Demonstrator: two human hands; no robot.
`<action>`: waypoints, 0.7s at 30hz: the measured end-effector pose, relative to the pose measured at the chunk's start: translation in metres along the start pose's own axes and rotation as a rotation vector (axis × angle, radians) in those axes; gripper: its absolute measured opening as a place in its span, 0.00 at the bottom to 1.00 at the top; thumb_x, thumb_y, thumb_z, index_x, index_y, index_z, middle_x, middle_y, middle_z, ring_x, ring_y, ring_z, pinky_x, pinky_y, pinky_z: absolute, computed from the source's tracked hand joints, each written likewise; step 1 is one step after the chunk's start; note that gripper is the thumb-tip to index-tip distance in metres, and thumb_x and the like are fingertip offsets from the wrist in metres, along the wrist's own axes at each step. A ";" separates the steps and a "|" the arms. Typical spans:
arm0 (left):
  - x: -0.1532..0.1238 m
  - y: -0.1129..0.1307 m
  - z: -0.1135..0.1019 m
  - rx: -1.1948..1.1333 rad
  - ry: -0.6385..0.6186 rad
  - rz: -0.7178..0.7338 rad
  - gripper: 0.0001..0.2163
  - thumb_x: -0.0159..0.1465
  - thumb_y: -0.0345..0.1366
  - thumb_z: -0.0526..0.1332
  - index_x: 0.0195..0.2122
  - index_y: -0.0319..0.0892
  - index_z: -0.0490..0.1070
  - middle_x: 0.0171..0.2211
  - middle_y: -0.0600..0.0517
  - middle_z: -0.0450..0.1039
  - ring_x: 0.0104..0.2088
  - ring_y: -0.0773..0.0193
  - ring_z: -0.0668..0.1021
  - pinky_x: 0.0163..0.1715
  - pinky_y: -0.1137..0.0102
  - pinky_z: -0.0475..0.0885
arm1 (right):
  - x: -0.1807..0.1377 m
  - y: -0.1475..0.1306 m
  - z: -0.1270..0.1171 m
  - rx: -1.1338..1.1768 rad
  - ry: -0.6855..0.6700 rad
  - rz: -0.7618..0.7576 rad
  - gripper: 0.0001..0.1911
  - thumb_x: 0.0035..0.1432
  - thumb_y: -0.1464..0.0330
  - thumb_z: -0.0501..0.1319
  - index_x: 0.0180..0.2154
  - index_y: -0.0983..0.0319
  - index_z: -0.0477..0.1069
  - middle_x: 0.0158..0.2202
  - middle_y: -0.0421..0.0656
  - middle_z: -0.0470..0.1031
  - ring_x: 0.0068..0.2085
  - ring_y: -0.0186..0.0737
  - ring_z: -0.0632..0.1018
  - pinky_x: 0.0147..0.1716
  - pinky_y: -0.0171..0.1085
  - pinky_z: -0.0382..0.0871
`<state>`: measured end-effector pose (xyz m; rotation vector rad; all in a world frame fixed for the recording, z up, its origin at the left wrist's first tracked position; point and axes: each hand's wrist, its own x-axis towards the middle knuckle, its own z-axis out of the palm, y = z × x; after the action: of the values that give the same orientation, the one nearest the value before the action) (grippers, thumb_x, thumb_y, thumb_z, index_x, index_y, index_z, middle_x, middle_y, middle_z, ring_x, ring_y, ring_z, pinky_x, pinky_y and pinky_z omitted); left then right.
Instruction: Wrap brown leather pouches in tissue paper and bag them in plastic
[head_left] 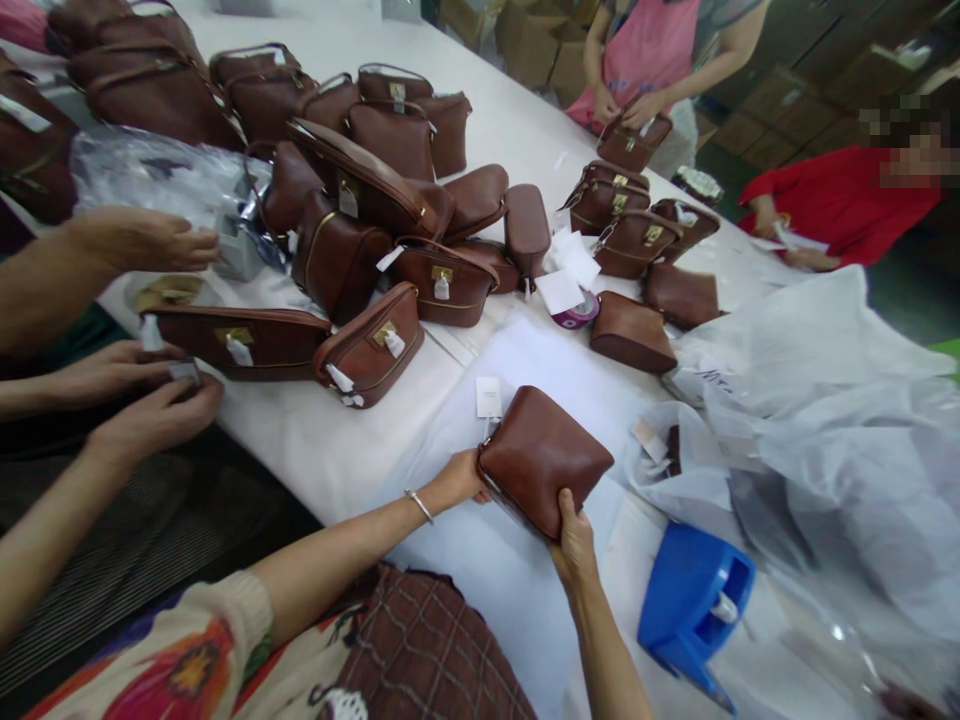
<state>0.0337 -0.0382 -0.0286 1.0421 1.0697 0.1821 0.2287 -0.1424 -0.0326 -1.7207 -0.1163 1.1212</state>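
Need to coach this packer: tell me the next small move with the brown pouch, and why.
Probably lay the brown pouch flat on the white table: left hand and right hand both grip it tilted above the surface, and its white tag points away.

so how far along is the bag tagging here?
Done, it seems: the brown bags heaped mid-table already carry white tags. In hand: the left hand and right hand hold a small brown pouch, a white tag lying just beyond it. Left: two more plain pouches by the tape roll show no tag.
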 end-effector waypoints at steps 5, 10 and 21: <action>-0.013 -0.002 -0.014 0.220 -0.102 0.094 0.08 0.56 0.28 0.63 0.38 0.39 0.75 0.30 0.52 0.81 0.31 0.59 0.83 0.32 0.70 0.78 | 0.003 -0.005 -0.004 -0.248 0.040 -0.053 0.39 0.39 0.44 0.69 0.44 0.66 0.74 0.41 0.49 0.81 0.44 0.51 0.80 0.44 0.44 0.75; -0.028 0.004 -0.043 0.589 0.106 0.282 0.12 0.59 0.23 0.55 0.41 0.40 0.73 0.38 0.48 0.79 0.42 0.55 0.81 0.45 0.62 0.75 | -0.006 -0.030 -0.017 -0.501 0.122 -0.124 0.54 0.33 0.45 0.73 0.57 0.68 0.66 0.44 0.53 0.79 0.42 0.55 0.80 0.43 0.47 0.73; 0.035 0.061 -0.076 1.228 0.166 0.778 0.18 0.70 0.25 0.48 0.59 0.41 0.64 0.65 0.42 0.61 0.68 0.51 0.58 0.66 0.48 0.51 | -0.005 -0.086 0.076 -1.257 0.123 -1.303 0.32 0.67 0.53 0.52 0.66 0.62 0.56 0.67 0.56 0.58 0.69 0.57 0.55 0.64 0.62 0.50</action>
<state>0.0129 0.0611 -0.0099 2.5781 0.8192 0.2345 0.2069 -0.0528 0.0362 -2.0214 -1.8581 -0.1936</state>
